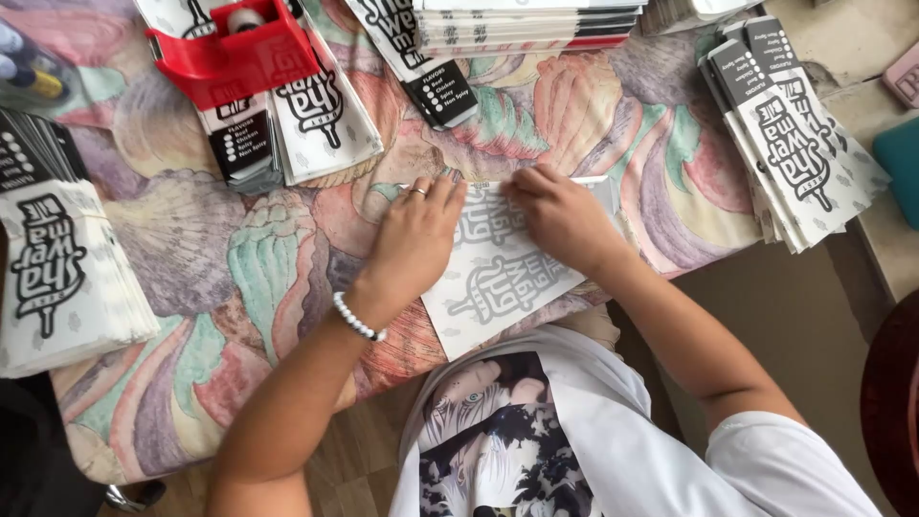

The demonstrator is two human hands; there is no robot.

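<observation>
At about nine o'clock a stack of white paper sleeves (62, 278) sits at the far left of the table, and a red tape holder (235, 53) sits up near eleven o'clock on top of more paper sleeves (306, 115). The table wears a cloth with big shell pictures (191, 239) in pink, green and purple. In the middle lies one flat white paper sleeve (498, 273) with black printing, tilted so its low corner points to seven o'clock, near the table edge by the person's shirt. The left hand (416, 235), with a ring and a white bead bracelet (357, 318), lies open and flat on the sleeve's left part, fingers pointing to twelve o'clock. The right hand (560, 215) is just beside it, curled loosely, its fingertips pressing down on the top part of the sleeve; it is not gripping anything. This sleeve looks very light and thin, I think, and it would bend, crease or tear easily and could slide on the cloth. A good place to hold it is by its edges or corners, gently. At two o'clock another fanned pile of sleeves (799, 144) rests at the table's right end.
</observation>
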